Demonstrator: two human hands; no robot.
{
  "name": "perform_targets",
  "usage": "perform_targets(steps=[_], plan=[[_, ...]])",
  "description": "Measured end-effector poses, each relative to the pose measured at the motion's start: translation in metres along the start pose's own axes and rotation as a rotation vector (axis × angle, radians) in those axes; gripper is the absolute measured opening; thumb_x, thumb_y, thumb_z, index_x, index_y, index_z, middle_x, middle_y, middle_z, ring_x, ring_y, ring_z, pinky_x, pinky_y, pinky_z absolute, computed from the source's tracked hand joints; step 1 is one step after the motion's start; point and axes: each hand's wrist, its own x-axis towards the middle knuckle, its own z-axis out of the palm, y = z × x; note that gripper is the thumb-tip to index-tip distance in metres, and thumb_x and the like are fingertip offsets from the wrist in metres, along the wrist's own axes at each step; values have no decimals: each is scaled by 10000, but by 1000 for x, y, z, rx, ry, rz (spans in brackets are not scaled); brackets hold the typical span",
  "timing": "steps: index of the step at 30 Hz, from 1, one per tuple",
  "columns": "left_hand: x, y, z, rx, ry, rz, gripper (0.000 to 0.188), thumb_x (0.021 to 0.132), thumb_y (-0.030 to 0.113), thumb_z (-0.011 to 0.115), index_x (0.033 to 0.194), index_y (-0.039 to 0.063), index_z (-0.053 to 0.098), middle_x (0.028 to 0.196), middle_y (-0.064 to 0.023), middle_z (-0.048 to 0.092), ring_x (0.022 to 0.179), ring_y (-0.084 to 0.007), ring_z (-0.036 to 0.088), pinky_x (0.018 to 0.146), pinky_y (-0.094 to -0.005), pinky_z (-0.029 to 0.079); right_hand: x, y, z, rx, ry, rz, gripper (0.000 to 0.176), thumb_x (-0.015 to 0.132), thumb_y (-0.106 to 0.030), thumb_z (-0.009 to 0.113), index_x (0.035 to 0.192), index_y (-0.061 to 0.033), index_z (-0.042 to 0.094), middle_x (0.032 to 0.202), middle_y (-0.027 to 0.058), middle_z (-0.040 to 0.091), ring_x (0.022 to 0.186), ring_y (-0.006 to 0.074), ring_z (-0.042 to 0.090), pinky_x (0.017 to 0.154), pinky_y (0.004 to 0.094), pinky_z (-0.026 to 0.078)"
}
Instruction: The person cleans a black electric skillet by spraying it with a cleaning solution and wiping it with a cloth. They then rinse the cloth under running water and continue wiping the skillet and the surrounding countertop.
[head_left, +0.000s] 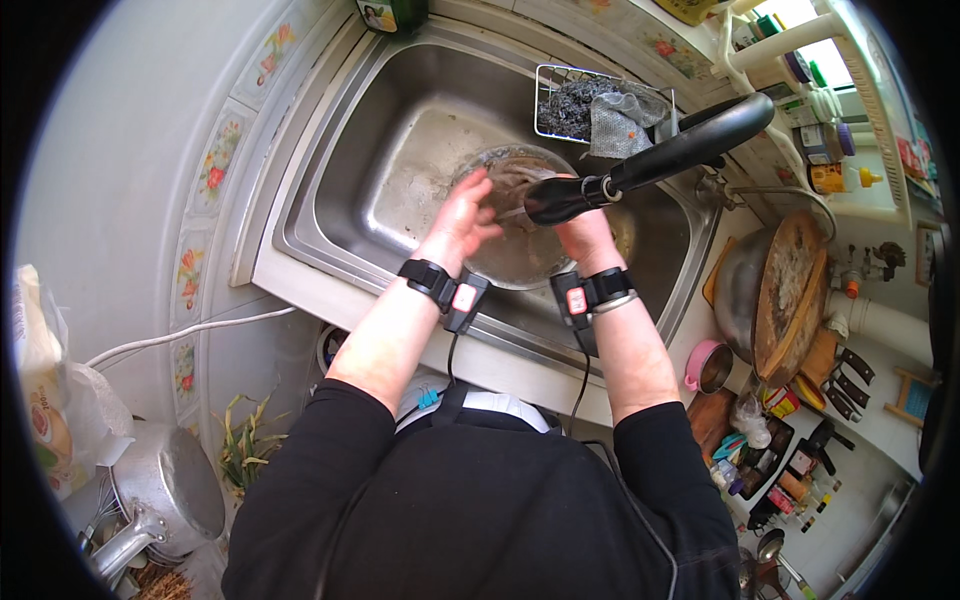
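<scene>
A round bowl (489, 277) of water stands in the stainless steel sink (405, 176). In it lies a pale, soft, strip-like item (517, 174), too unclear to name. Over the bowl's left side is my left hand (463, 221), blurred, its fingers apart and holding nothing. My right hand (586, 236) reaches in at the bowl's right side. The black spout head (559, 201) of the faucet covers its fingers, so I cannot tell whether it grips the pale item. A thin stream of water seems to run from the spout.
A white wire basket (537, 112) with steel wool (574, 109) and a mesh cloth (619, 124) hangs at the sink's back. To the right are a large metal bowl (739, 289), a round wooden board (791, 300) and a pink cup (707, 366). A pot (169, 480) stands lower left.
</scene>
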Motion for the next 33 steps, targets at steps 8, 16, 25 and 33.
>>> perform_targets(steps=[8, 16, 25, 33], plan=[[-10, -35, 37, -385, -175, -191, 226, 959, 204, 440, 1104, 102, 580, 1077, -63, 628, 981, -225, 563, 883, -365, 446, 5, 8, 23, -973, 176, -337, 237, 793, -164, 703, 949, -23, 594, 909, 75, 603, 873, 201, 576, 766, 325, 473], [2, -33, 34, -401, -183, -150, 428, 933, 529, 479, 1180, 189, 563, 1234, -48, 554, 1176, -202, 460, 993, -432, 367, 5, 20, 31, -795, -34, -286, 436, 934, -216, 519, 1325, -26, 494, 1334, 166, 519, 1260, 258, 461, 1073, 357, 310], [-16, -24, 43, -509, -288, -114, 439, 947, 509, 469, 1182, 142, 524, 1200, -54, 572, 1126, -207, 523, 987, -420, 420, 3, 15, 37, -994, -114, -416, 456, 937, -206, 505, 1357, -32, 466, 1450, 180, 396, 1363, 293, 342, 1118, 372, 263], [-11, -13, 39, -520, -162, 143, 479, 985, 448, 405, 1309, 102, 474, 1205, -98, 583, 1130, -276, 540, 1045, -465, 382, 4, 25, 40, -1149, 71, -971, 432, 868, -89, 522, 1281, 34, 497, 1278, 253, 528, 1210, 354, 505, 1032, 391, 386]])
